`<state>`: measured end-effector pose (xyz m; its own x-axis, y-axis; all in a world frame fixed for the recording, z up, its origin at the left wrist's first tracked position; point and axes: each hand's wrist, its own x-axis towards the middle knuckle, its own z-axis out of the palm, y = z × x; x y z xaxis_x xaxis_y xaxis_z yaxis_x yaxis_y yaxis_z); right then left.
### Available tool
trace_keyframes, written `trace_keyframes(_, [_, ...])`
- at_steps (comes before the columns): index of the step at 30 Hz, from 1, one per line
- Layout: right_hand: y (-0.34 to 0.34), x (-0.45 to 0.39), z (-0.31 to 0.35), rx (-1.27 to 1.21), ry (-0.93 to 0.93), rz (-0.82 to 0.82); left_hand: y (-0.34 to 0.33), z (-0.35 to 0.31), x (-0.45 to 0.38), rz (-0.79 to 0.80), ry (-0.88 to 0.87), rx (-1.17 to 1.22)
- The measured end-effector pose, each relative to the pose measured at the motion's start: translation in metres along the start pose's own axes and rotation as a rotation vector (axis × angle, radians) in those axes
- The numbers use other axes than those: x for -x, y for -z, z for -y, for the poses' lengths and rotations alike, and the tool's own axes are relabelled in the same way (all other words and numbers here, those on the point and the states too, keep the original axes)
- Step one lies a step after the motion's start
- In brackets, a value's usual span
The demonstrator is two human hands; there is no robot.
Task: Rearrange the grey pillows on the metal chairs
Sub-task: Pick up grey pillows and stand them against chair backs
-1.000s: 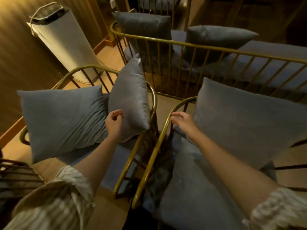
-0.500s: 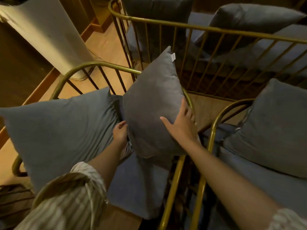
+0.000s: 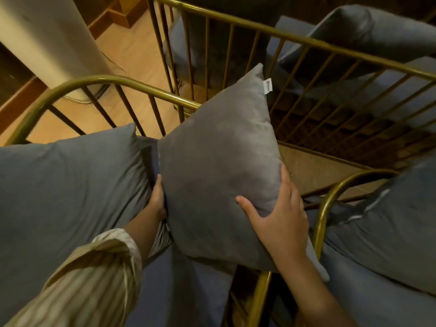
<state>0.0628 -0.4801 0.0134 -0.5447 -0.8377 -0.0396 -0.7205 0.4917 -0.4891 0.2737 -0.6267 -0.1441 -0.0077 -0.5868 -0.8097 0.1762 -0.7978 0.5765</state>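
Note:
A small grey pillow (image 3: pixel 219 161) with a white tag at its top corner stands tilted above the left metal chair (image 3: pixel 111 80). My left hand (image 3: pixel 158 199) grips its left edge, partly hidden behind it. My right hand (image 3: pixel 280 215) presses flat on its lower right side with fingers spread. A larger grey pillow (image 3: pixel 66 197) leans on the same chair's back at the left. Another big grey pillow (image 3: pixel 391 227) sits on the right metal chair (image 3: pixel 330 197).
A gold-railed bench (image 3: pixel 306 41) with grey cushions and a dark grey pillow (image 3: pixel 368 31) stands behind. A white cylindrical appliance (image 3: pixel 47 38) stands on the wooden floor at the far left. The two chairs' armrests nearly touch below my right hand.
My right hand left the right chair's rail and went onto the small pillow. Both hands now hold the pillow, which has risen and turned toward me. The view moved closer.

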Motion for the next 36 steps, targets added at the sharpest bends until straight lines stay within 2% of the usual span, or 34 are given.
trace_keyframes(5, [0.0,-0.001,-0.001,-0.047,-0.006,-0.021,-0.001,0.003,-0.005,0.005,-0.067,0.072])
trace_keyframes(8, [0.009,-0.005,-0.006,-0.141,-0.028,0.033,0.007,0.001,0.001,-0.004,-0.077,0.062])
trace_keyframes(13, [0.038,-0.012,-0.018,-0.338,-0.066,0.153,0.031,-0.002,0.034,0.111,-0.088,0.031])
trace_keyframes(17, [0.065,0.002,-0.034,-0.462,-0.134,0.162,0.047,-0.011,0.079,0.155,-0.138,-0.004])
trace_keyframes(21, [0.098,0.028,-0.062,-0.546,-0.156,0.163,0.046,-0.003,0.129,0.065,-0.198,-0.032])
trace_keyframes(27, [0.161,0.073,-0.125,-0.607,-0.152,0.155,0.005,0.037,0.211,0.034,-0.307,-0.047])
trace_keyframes(31, [0.207,0.107,-0.187,-0.604,-0.202,0.164,-0.033,0.071,0.26,0.112,-0.334,-0.044])
trace_keyframes(36, [0.261,0.162,-0.282,-0.598,-0.314,0.161,-0.095,0.129,0.308,0.22,-0.343,-0.156])
